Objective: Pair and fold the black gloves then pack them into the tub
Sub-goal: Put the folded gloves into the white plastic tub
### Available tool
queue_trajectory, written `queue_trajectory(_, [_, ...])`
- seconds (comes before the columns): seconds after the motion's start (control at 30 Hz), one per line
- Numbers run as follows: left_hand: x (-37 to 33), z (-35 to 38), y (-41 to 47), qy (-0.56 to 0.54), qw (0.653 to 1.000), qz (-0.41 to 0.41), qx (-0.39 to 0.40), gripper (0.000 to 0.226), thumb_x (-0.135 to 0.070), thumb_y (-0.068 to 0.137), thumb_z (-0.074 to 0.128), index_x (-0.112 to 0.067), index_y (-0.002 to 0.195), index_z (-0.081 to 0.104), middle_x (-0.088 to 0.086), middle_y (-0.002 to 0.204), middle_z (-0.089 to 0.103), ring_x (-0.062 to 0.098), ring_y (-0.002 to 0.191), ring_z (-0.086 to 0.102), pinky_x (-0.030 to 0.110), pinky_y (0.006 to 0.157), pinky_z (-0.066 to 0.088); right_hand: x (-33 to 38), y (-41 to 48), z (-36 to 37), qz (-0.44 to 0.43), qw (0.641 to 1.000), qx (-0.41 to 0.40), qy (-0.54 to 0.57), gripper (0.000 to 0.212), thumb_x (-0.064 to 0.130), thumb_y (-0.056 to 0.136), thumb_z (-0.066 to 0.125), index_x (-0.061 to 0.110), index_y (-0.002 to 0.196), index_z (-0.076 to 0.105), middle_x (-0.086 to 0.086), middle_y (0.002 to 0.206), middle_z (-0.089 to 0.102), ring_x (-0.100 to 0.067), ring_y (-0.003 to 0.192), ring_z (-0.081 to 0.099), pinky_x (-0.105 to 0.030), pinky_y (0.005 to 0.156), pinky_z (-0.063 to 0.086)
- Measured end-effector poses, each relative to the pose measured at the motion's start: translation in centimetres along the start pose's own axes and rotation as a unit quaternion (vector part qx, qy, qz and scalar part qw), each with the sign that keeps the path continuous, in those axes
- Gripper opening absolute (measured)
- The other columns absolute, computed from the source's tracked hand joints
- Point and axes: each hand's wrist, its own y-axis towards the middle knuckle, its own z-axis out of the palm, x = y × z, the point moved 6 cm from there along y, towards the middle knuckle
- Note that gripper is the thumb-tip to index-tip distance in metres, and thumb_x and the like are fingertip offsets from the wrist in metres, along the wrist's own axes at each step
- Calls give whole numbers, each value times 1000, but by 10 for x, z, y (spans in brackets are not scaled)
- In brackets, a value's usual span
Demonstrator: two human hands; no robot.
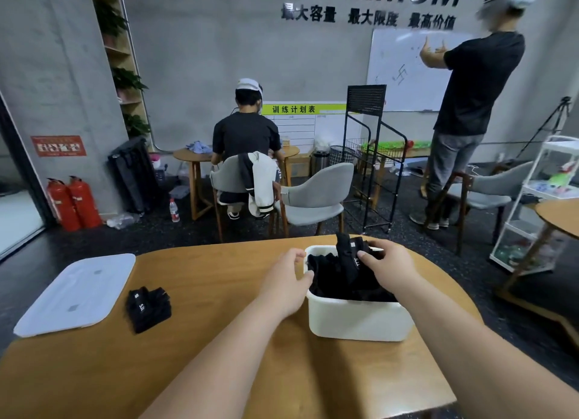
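You are working on a smooth, satin-finished wooden table, handling soft, matt black cloth gloves in a smooth white plastic tub, beside a matt plastic lid.

A: How many views?
B: One. Head-worn wide-angle camera, looking forward and down over the rounded wooden desk.
A: Range?
B: Close. Forearms enter from the bottom edge. Left hand is at the white plastic tub, right hand on a black fabric glove, both mid-frame.
A: Beyond that?
B: The top half shows the room, facing the grey concrete wall. Straight lines bow at the edges.
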Motion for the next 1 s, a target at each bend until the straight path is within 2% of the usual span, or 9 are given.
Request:
queue_trajectory(0.1, [-3,15,5,92,994,33,55,51,-39,106,58,-30,154,43,-10,155,46,16,142,46,33,111,40,-24,19,-2,21,997,10,-77,51,42,97,72,25,143,60,-2,122,72,-27,104,68,-42,87,59])
queue_trajectory(0.2, [-5,27,10,128,986,41,95,56,-43,107,55,-27,159,40,-6,160,44,19,146,43,37,118,38,-31,26,3,25,988,26,-153,55,37,101,68,17,150,54,-9,133,68,-32,119,65,-40,96,55])
queue_trajectory(0.37, [-12,44,16,161,978,46,123,55,-48,108,51,-28,159,40,-4,159,49,22,147,45,44,121,39,-31,29,21,24,968,76,-238,62,36,106,61,17,159,38,-12,131,69,-31,115,67,-32,89,54])
queue_trajectory(0.47, [-24,51,14,216,964,70,141,52,-46,112,41,-27,160,39,-2,159,50,25,153,35,42,129,21,-33,27,30,3,952,90,-294,67,35,104,62,23,162,30,-11,138,62,-29,110,67,-37,82,57])
queue_trajectory(0.57, [-27,63,17,253,948,97,166,52,-49,113,30,-28,160,39,-1,162,48,18,153,36,41,133,2,-27,27,27,-83,935,28,-345,57,26,95,73,36,145,48,-6,132,46,-27,106,58,-36,76,55])
queue_trajectory(0.67, [-19,75,23,292,932,102,190,55,-53,112,22,-29,158,42,-1,161,47,16,150,41,47,132,-3,-22,31,33,-101,920,77,-371,33,14,93,68,39,115,68,0,116,59,-24,87,64,-40,75,61])
queue_trajectory(0.77, [-17,80,24,314,922,103,200,58,-53,112,16,-29,157,44,1,158,48,17,146,45,49,131,-5,-26,32,47,-72,890,169,-417,36,12,94,61,35,118,74,0,110,72,-27,92,69,-37,79,62])
queue_trajectory(0.9, [-14,86,23,350,903,111,223,64,-58,110,11,-31,158,43,1,160,48,18,153,36,54,130,-6,-34,34,57,-60,867,234,-436,39,14,100,56,31,132,69,2,131,70,-26,115,66,-40,97,58])
queue_trajectory(1.0, [-17,83,22,347,902,110,231,63,-58,110,13,-30,160,41,0,162,45,19,154,34,54,130,-5,-29,34,53,-67,867,237,-434,37,21,105,55,31,139,66,4,139,66,-26,121,64,-40,101,55])
